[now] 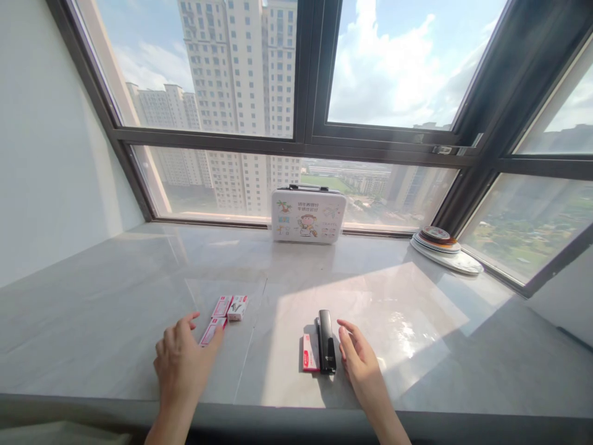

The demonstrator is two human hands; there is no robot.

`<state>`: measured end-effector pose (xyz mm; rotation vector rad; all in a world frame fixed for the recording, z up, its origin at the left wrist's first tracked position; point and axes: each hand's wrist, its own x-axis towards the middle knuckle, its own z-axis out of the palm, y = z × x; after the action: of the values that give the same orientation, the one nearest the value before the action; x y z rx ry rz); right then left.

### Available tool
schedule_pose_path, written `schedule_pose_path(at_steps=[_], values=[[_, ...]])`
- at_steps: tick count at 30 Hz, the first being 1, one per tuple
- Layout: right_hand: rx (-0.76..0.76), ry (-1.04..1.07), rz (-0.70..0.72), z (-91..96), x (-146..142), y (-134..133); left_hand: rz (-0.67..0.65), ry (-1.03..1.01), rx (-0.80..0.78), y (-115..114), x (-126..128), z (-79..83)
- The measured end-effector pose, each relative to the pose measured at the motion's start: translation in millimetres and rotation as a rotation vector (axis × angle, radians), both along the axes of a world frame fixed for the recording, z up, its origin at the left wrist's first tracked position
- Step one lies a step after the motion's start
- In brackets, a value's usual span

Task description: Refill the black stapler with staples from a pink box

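Observation:
My left hand (pixel 183 355) hovers at the nearer pink-and-white small box (pixel 214 329), its thumb and fingers apart on either side. Whether it touches the box is hard to tell. Right behind that box lie another pink-and-white box (pixel 222 306) and a white box (pixel 238 308) with a dark picture on top. A black stapler (pixel 327 343) lies lengthwise on the sill, with a red-and-white box (pixel 310 353) against its left side. Just right of the stapler is my right hand (pixel 360 358), fingers parted and holding nothing.
A white case (pixel 308 216) with cartoon prints and a black handle stands upright against the window. Stacked round plates or discs (pixel 440 243) sit in the far right corner. The pale marble sill (pixel 115 309) ends at a front edge near my wrists.

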<state>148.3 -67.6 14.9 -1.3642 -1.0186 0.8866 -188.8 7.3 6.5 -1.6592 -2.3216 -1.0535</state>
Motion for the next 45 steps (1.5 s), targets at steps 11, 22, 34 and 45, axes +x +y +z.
schedule_pose_path(at_steps=[11, 22, 34, 45], values=[[-0.001, -0.182, 0.155, -19.4, 3.2, 7.2, -0.579, 0.057, -0.255, -22.7, 10.1, -17.0], [0.002, -0.162, 0.206, -28.3, 9.0, 12.0, -1.097, -0.295, -0.264, -19.4, 110.5, 25.5], [-0.006, -0.127, 0.148, -21.1, 5.4, 7.4, -1.13, -0.254, -0.187, -19.7, 123.6, 16.5], [-0.107, -0.02, 0.114, -1.3, -0.4, 1.0, -0.319, 0.075, -0.254, 43.9, -29.3, -9.7]])
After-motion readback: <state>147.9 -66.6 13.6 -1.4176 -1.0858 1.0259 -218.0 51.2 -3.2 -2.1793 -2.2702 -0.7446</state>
